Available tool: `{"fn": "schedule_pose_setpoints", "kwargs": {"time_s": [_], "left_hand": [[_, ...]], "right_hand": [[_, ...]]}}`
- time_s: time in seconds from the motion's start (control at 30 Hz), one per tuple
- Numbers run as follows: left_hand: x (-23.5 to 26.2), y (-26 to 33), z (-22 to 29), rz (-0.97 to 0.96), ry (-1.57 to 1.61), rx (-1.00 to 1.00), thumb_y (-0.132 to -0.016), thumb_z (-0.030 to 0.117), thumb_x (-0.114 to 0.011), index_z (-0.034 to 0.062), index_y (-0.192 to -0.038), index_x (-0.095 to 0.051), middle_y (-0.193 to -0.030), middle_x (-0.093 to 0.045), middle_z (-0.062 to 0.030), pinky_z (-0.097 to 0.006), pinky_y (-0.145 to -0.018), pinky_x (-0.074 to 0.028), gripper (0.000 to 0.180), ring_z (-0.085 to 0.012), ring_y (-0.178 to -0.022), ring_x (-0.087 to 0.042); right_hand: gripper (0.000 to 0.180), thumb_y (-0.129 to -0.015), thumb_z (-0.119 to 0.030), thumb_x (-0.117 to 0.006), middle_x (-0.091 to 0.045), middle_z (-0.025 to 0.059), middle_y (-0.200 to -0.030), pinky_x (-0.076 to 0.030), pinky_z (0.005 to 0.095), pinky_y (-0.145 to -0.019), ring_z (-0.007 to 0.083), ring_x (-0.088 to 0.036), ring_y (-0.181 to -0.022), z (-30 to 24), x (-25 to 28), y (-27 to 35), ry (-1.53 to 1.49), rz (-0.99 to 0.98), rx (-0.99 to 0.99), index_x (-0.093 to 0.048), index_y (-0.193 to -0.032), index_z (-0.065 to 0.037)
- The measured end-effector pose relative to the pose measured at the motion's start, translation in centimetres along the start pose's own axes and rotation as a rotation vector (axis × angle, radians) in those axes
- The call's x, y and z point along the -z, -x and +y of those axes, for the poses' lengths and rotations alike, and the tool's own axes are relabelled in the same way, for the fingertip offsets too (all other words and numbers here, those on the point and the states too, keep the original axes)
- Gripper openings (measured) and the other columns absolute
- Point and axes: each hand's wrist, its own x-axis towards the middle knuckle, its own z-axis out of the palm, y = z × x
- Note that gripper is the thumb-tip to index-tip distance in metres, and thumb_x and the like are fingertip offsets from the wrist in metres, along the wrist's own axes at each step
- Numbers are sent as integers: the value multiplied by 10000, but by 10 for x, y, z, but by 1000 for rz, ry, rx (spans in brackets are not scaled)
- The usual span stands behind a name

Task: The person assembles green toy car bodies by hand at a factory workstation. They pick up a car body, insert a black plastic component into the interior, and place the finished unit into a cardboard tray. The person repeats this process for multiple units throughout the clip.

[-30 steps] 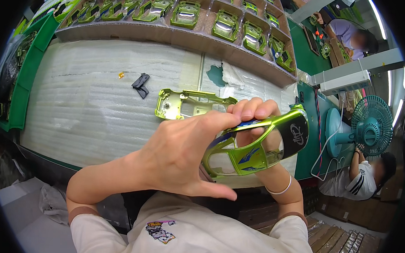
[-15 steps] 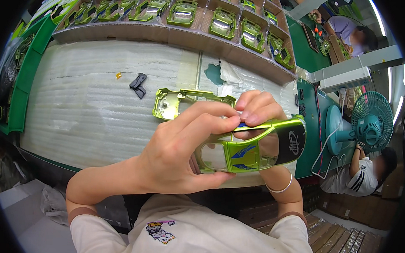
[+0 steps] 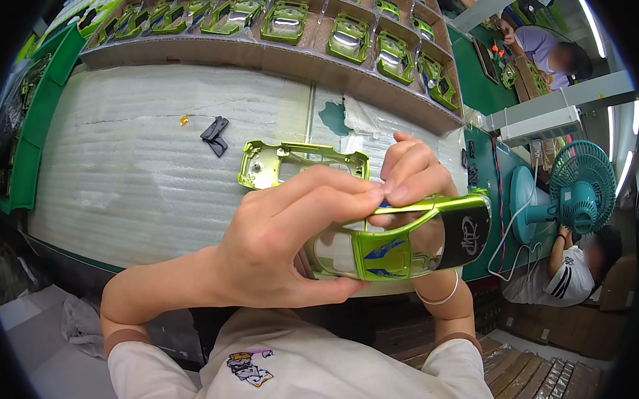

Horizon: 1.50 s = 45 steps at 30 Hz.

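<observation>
Between my two hands, above the near part of the bench, is a shiny green toy car body shell (image 3: 387,254) with blue marks, clear windows and a black panel at its right end. My left hand (image 3: 283,226) grips the shell's left end, thumb below and fingers along the far side. The fingers of my right hand (image 3: 417,172) pinch at the far side edge, meeting my left fingertips; whatever small piece lies between them is hidden. Just beyond my hands, a second green car shell (image 3: 260,165) lies on the foam-covered bench. Small black plastic parts (image 3: 214,136) rest farther left.
A divided cardboard tray (image 3: 269,51) with several green car shells spans the back. Left stands a green bin (image 3: 34,123); a tiny yellow piece (image 3: 184,121) lies on the foam. A teal fan (image 3: 582,186) and power strip (image 3: 540,127) are on the right, where other people sit.
The held shell has shifted slightly right and down in the picture. My right fingers are bent a little differently at its far edge, while both hands keep their hold.
</observation>
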Motion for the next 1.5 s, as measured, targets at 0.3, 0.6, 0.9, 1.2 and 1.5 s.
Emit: {"fn": "schedule_pose_setpoints", "kwargs": {"time_s": [0.3,0.6,0.9,1.2,1.5], "left_hand": [[2,0,-4,-4,-14,10,-509,71,-782,-37,-1078,-527,-1040,-586,-199,-333,-815,-465,633,-275,-957,-592],[4,-2,-4,-32,-258,11,-518,72,-759,28,-1107,-508,-1042,-541,-129,-364,-803,-445,642,-301,-947,-536],[-8,5,-19,-37,58,107,-525,9,-743,41,-1158,-434,-1078,-524,-118,-358,-865,-433,705,-266,-1032,-515],[-11,3,-21,-147,802,412,-694,211,-732,89,-1218,-346,-1217,-454,-137,-449,-964,-396,662,-330,-1153,-455],[-14,5,-24,-45,905,420,-593,48,-766,39,-1254,-364,-1218,-456,-135,-424,-968,-395,773,-261,-1125,-479]], "right_hand": [[346,-658,-122,-776,-600,6,-825,-374,410,-903,157,-574,-808,13,-7,9,-108,109,-42,-519,-889,-137],[257,-698,-96,-732,-660,25,-838,-318,446,-947,132,-569,-784,9,4,10,-42,135,-75,-552,-881,-104],[317,-534,0,-747,-644,-6,-775,-382,406,-897,181,-590,-747,-11,0,3,380,102,-16,-632,-810,-106],[452,-588,-59,-779,-623,67,-909,-389,433,-893,225,-590,-861,-14,-2,3,208,114,-33,-558,-983,-65],[264,-595,-42,-757,-619,64,-848,-471,294,-663,198,-595,-761,-18,-1,-1,256,157,-84,-622,-820,-68]]}}
